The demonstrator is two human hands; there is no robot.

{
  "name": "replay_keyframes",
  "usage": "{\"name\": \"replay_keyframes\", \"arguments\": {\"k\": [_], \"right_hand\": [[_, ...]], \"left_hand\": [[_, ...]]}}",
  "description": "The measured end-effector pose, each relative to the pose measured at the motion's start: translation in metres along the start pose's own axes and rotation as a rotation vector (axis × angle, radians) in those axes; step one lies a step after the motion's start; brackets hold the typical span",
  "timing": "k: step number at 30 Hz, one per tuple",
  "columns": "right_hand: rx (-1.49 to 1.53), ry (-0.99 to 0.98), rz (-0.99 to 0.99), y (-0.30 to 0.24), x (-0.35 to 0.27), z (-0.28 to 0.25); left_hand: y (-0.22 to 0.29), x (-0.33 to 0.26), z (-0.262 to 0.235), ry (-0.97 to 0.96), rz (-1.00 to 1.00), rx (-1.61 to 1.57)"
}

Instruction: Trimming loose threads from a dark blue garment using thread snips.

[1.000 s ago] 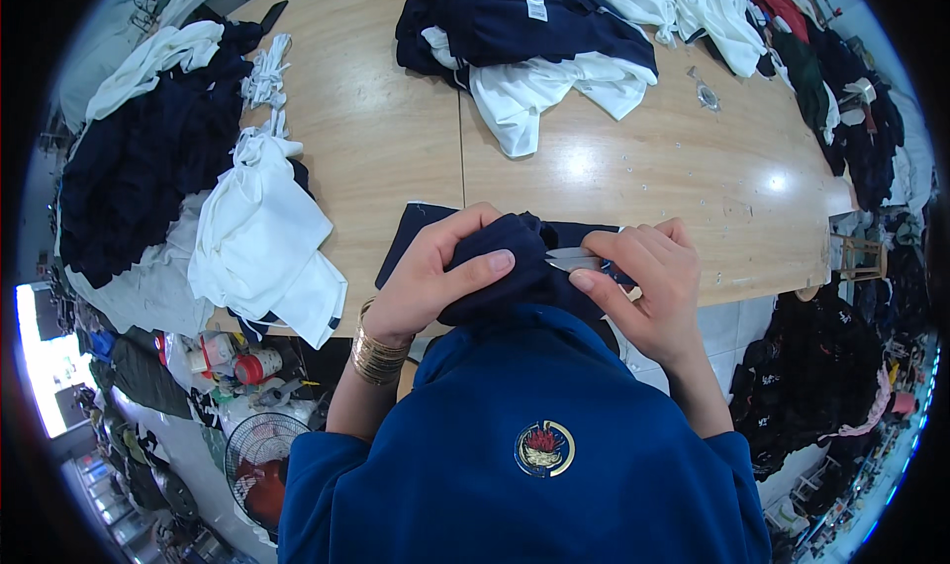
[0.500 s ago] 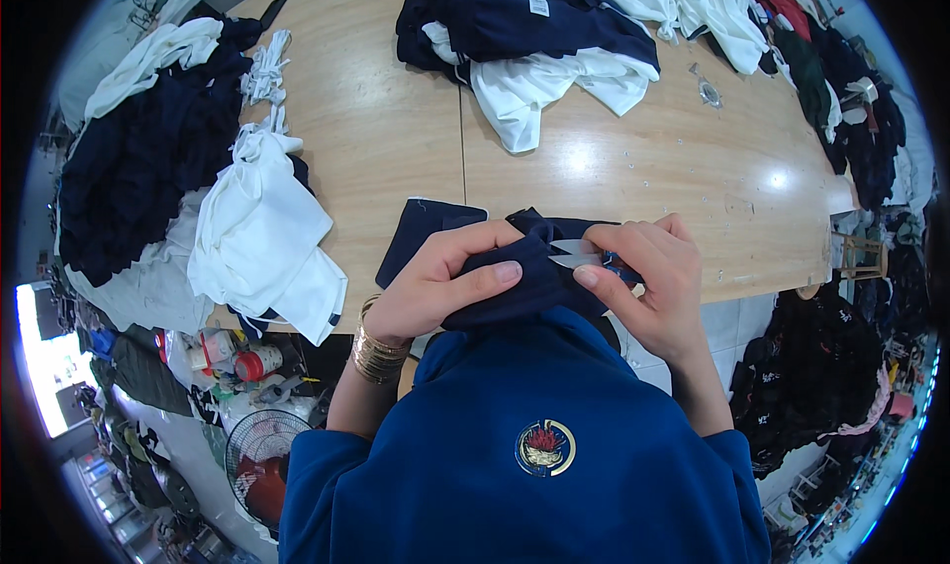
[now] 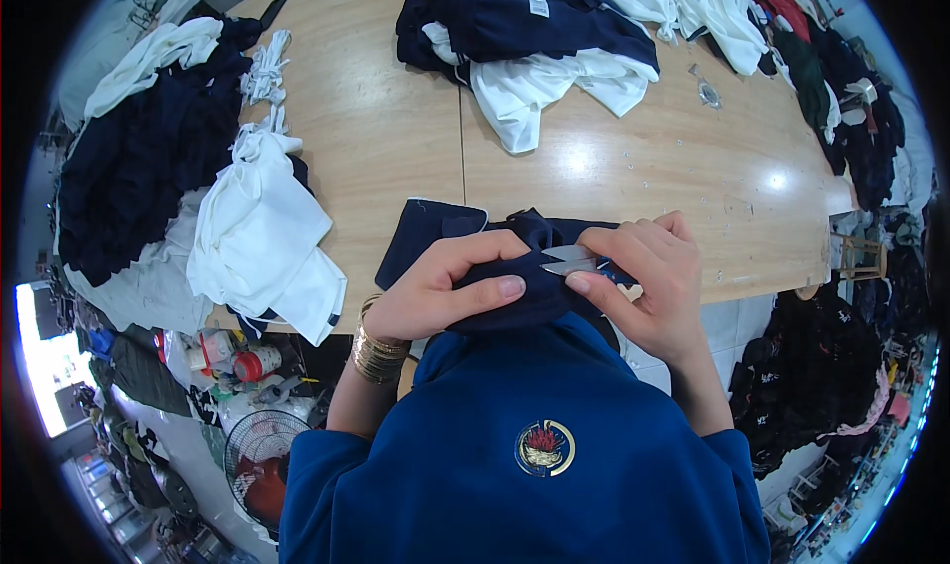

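Observation:
At the table's near edge, my left hand [image 3: 450, 285] pinches a dark navy garment [image 3: 515, 307] between thumb and fingers. My right hand [image 3: 648, 282] is closed around small thread snips [image 3: 571, 259], with the silver blades pointing left and slightly parted. The blade tips meet the navy cloth just right of my left fingertips. More of the navy fabric lies on the table behind my hands, with a flat folded part [image 3: 421, 237] to the left. The handle of the snips is mostly hidden in my right hand.
White garments [image 3: 259, 228] and a dark heap [image 3: 148, 168] lie on the left. A navy and white pile [image 3: 534, 30] sits at the far side of the wooden table [image 3: 386, 119]. More clothes line the right end. A fan [image 3: 265, 460] stands lower left.
The snips have shifted slightly left and their blades have tilted a little against the cloth. My left hand holds nearly the same place, and the cloth has moved slightly.

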State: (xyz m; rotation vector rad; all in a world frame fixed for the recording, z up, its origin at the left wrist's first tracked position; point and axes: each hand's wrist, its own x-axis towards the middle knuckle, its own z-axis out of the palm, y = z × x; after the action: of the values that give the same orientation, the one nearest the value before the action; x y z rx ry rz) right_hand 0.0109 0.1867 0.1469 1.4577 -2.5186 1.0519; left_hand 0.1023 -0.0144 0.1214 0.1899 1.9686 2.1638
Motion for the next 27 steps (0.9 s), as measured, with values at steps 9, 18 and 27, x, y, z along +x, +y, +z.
{"name": "replay_keyframes", "arguments": {"k": [9,18,27], "right_hand": [[0.259,-0.017,0.124,-0.0024,-0.0006,-0.0027],[0.032,-0.003,0.004,-0.0027,-0.0031,-0.0005],[-0.027,0.015,-0.022,-0.0025,-0.0038,-0.0021]], "left_hand": [[-0.0014,0.0002,0.0005,-0.029,-0.005,-0.016],[0.0015,0.0,0.0,-0.005,-0.014,0.004],[0.0005,0.0003,-0.001,-0.016,0.01,0.033]]}}
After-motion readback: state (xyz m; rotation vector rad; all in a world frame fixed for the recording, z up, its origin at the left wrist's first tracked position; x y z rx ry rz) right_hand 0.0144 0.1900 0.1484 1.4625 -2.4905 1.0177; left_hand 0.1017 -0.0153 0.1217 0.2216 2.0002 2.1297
